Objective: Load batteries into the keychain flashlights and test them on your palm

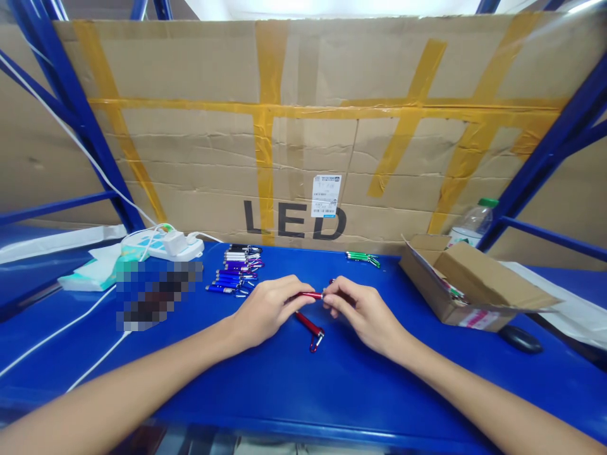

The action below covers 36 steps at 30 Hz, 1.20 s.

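Note:
My left hand and my right hand meet over the blue table, both pinched on one small red keychain flashlight held level between them. My left fingers grip its body and my right fingers close on its end. A second red flashlight with a carabiner clip lies on the table just below the hands. Left of the hands lies a row of several blue, purple and silver flashlights.
A green flashlight lies near the back. An open cardboard box stands at the right, with a plastic bottle behind it and a black mouse in front. A white power strip and cables lie at the left. A taped cardboard wall closes the back.

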### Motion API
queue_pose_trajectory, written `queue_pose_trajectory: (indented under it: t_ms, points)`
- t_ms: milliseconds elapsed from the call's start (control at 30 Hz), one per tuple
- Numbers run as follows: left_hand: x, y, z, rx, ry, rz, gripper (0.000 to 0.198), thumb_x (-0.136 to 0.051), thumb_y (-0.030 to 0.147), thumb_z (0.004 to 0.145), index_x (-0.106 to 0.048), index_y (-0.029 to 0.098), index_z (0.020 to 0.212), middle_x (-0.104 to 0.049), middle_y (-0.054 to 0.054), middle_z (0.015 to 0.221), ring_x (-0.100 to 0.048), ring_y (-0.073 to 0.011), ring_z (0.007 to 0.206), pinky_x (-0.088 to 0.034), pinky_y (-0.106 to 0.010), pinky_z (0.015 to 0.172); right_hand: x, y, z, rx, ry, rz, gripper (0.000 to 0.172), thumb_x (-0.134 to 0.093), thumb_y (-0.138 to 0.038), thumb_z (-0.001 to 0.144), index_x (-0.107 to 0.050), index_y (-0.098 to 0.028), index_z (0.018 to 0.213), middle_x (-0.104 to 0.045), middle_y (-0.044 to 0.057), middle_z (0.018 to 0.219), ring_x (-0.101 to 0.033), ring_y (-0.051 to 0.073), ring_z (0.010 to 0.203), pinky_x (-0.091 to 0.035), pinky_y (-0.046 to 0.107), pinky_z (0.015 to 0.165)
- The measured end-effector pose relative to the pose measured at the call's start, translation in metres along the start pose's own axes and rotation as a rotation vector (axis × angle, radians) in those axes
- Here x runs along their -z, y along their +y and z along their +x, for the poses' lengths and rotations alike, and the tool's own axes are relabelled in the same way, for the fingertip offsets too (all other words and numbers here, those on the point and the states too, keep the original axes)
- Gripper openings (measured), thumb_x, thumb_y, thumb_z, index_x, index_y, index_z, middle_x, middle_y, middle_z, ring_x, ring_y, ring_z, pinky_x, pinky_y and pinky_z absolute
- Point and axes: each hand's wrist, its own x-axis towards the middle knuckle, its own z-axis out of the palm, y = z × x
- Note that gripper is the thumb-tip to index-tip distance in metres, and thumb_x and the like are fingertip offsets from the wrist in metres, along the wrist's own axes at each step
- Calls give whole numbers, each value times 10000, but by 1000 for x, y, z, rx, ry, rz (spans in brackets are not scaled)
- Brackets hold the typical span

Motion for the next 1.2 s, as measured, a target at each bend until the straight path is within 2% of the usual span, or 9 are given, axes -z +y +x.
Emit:
queue_pose_trajectory:
  t_ms: [133,233,300,467,633,733,867,967,1200]
  points:
    - [2,0,2,48,-12,-11,226,-611,320,1095,-778,186,1168,-798,-64,1020,-760,-184,900,-582,-270,826,5,2,-4,173,-36,-283,243,-471,-377,1150,-646,-233,1062,-669,27,912,-616,175,788,-462,305,745]
    - [3,2,3,11,-13,-17,214,-616,300,1092,-783,179,1152,-804,-65,1020,-763,-178,893,-584,-261,826,6,3,-4,188,-51,-297,273,-454,-394,1154,-631,-232,1025,-652,26,901,-601,176,778,-453,309,740]
    - [4,4,3,-49,-4,0,216,-605,291,1097,-775,173,1160,-802,-70,1023,-760,-174,887,-591,-262,829,6,2,-3,103,-81,-173,313,-468,-445,1146,-620,-226,981,-651,17,864,-607,168,741,-464,305,719]
    - [7,5,3,-244,35,105,232,-552,265,1119,-722,154,1231,-801,-103,1058,-764,-199,947,-619,-298,854,3,2,3,-238,-213,392,432,-689,-605,1003,-620,-192,896,-668,3,766,-583,132,606,-470,277,611]
    - [7,4,3,-283,53,129,216,-571,234,1107,-708,144,1248,-797,-110,1069,-760,-212,967,-620,-318,877,2,4,7,-335,-232,676,476,-863,-589,857,-606,-188,841,-613,-36,688,-480,91,543,-414,241,550]
    - [5,5,3,-119,30,13,216,-586,266,1104,-744,161,1208,-791,-95,1056,-756,-194,940,-607,-295,865,3,1,7,-253,-167,498,456,-792,-615,918,-619,-194,888,-651,-13,736,-521,111,574,-426,256,569]
    - [0,9,7,152,-10,-116,179,-662,299,1066,-802,197,1113,-804,-46,976,-745,-179,845,-572,-266,787,9,-2,4,-13,-19,32,353,-609,-570,1063,-645,-229,978,-674,12,822,-601,170,711,-477,296,676]
    - [-2,11,9,272,-10,-212,163,-681,287,1048,-815,196,1064,-800,-23,908,-720,-160,738,-551,-252,721,12,0,1,163,-26,-253,318,-481,-495,1135,-649,-248,1028,-702,39,903,-635,195,794,-483,314,750]
    - [0,13,7,234,-18,-186,184,-675,316,1054,-827,213,1068,-809,-30,963,-737,-183,858,-521,-265,793,11,4,-1,187,-69,-327,280,-416,-424,1163,-597,-248,1041,-681,24,876,-633,179,752,-476,296,724]
